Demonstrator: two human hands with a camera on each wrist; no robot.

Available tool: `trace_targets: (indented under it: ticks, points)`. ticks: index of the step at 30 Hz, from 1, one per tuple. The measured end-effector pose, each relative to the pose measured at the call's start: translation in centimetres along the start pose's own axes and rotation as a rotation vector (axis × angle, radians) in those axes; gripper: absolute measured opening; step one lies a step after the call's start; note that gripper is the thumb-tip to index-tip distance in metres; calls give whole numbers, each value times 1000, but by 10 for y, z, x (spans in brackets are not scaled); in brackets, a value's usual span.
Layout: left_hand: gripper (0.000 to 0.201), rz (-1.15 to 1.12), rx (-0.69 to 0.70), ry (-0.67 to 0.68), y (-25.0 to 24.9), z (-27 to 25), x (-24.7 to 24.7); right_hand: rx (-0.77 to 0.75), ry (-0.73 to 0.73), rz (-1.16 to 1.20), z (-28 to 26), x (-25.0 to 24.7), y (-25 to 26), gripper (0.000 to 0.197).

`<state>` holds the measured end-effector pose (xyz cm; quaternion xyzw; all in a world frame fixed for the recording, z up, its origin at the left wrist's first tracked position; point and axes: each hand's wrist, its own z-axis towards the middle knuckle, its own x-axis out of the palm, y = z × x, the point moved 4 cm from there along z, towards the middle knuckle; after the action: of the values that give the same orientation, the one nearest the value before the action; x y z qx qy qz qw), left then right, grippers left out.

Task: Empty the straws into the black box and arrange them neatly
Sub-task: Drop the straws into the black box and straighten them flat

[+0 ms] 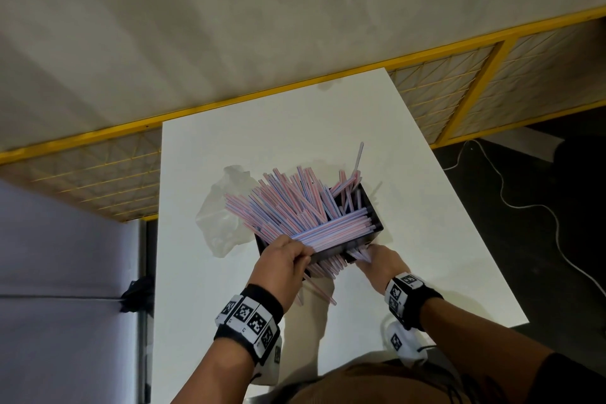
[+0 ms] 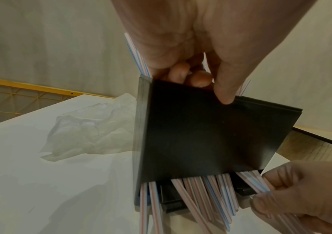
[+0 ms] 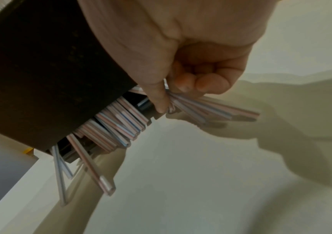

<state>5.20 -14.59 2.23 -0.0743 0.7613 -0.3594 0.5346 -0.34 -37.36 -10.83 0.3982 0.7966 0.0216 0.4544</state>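
Observation:
A black box [image 1: 373, 220] stands tilted on the white table [image 1: 426, 239], crammed with red, white and blue striped straws [image 1: 295, 203] that fan out over its rim. More straws [image 2: 211, 194] poke out under its near wall [image 2: 201, 134]. My left hand [image 1: 282, 259] grips the box's near rim, thumb on the outer wall [image 2: 225, 93] and fingers curled inside among the straws. My right hand [image 1: 377, 259] pinches a small bunch of straws [image 3: 201, 109] at the box's lower right corner. The black box [image 3: 40, 71] fills the upper left of the right wrist view.
A crumpled clear plastic bag [image 1: 223, 213] lies just left of the box. A yellow mesh fence [image 1: 459, 92] runs behind the table. A white cable [image 1: 524, 200] trails on the dark floor to the right. The table's left edge borders a grey surface [image 1: 65, 256].

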Motion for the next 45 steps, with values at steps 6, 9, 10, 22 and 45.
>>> trace_targets:
  ticks: [6, 9, 10, 22, 45]
  points:
    - [15, 9, 0, 1, 0, 1, 0, -65, 61, -107, -1, 1, -10, 26]
    - [14, 6, 5, -2, 0, 1, -1, -68, 106, -122, -7, 2, -16, 23]
    - [14, 5, 7, -2, 0, 1, -1, -70, 121, -125, -10, 1, -19, 24]
    - [13, 11, 28, -16, 3, 2, -1, -127, 270, -324, -38, -14, -68, 24]
    - [19, -428, -300, -298, 35, -10, -42, -747, 48, -362, -107, -158, 97, 30]
